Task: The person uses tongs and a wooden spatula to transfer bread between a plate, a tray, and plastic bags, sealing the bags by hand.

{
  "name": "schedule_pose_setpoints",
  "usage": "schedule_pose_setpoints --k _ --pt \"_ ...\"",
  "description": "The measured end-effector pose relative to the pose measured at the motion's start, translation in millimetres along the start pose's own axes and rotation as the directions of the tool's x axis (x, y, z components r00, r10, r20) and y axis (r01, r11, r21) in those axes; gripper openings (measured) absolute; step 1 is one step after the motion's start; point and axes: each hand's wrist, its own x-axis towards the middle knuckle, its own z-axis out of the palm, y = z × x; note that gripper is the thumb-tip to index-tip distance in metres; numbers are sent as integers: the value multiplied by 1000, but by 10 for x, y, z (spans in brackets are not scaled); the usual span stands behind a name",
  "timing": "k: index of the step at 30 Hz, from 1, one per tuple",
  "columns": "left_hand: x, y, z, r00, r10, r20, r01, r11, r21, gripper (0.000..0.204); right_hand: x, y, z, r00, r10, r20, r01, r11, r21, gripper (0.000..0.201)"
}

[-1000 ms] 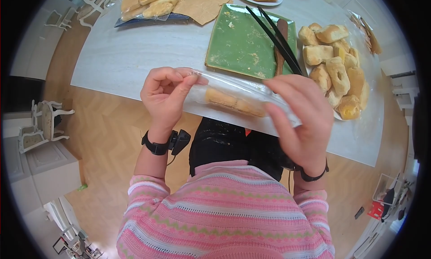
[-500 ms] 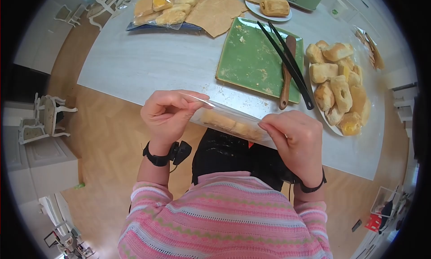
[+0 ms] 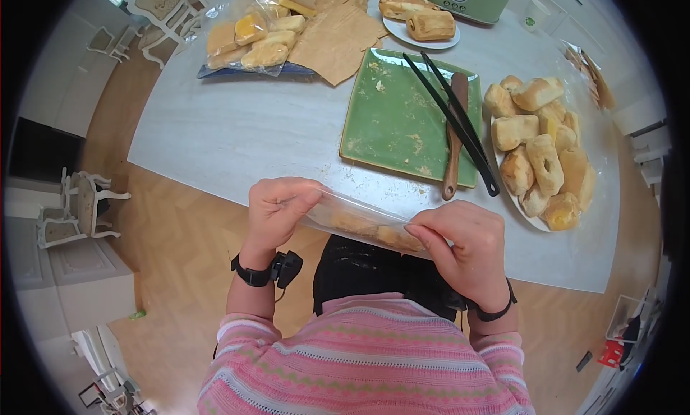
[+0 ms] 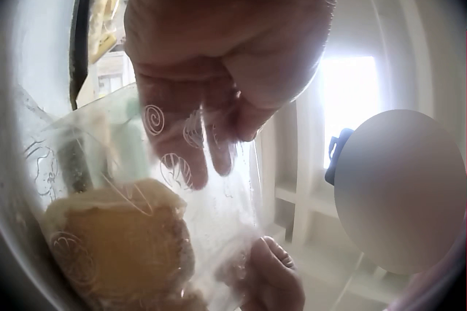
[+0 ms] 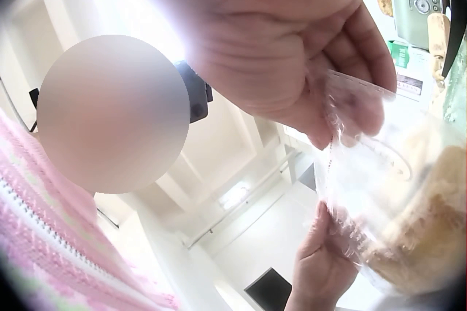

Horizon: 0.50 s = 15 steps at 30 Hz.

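A clear plastic bag (image 3: 363, 210) with printed swirls hangs between both hands at the near table edge, with pieces of bread (image 4: 120, 245) inside. My left hand (image 3: 277, 208) pinches its left corner between thumb and fingers. At the other corner, my right hand (image 3: 466, 244) pinches the film the same way, as the right wrist view shows close up. The upper edge of the bag is drawn straight between the hands. In the head view the bread (image 3: 388, 237) lies along the bottom of the bag, partly behind glare.
Beyond the bag sits a green square plate (image 3: 392, 120) with crumbs, black tongs (image 3: 463, 127) and a wooden-handled utensil (image 3: 453, 163). Right of it is a heaped plate of bread (image 3: 546, 149). Bagged bread (image 3: 251, 41), brown paper (image 3: 334, 45), a white plate (image 3: 431, 43) and a green toaster (image 3: 460, 2) stand farther back.
My right hand, loosely spread a second ago, has come to pinch the bag's right corner. The bag's edge is now pulled straight. The head view has tilted upward, showing more of the far table.
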Motion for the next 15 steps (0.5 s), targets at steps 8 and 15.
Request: schedule_pose_setpoints --k 8,15 --pt "399 208 -443 913 201 -356 -178 979 97 20 -107 209 -71 954 201 -221 -148 961 233 18" --pt "1584 541 -717 744 230 -628 -383 916 -119 20 -330 316 13 919 341 -195 -277 915 295 19"
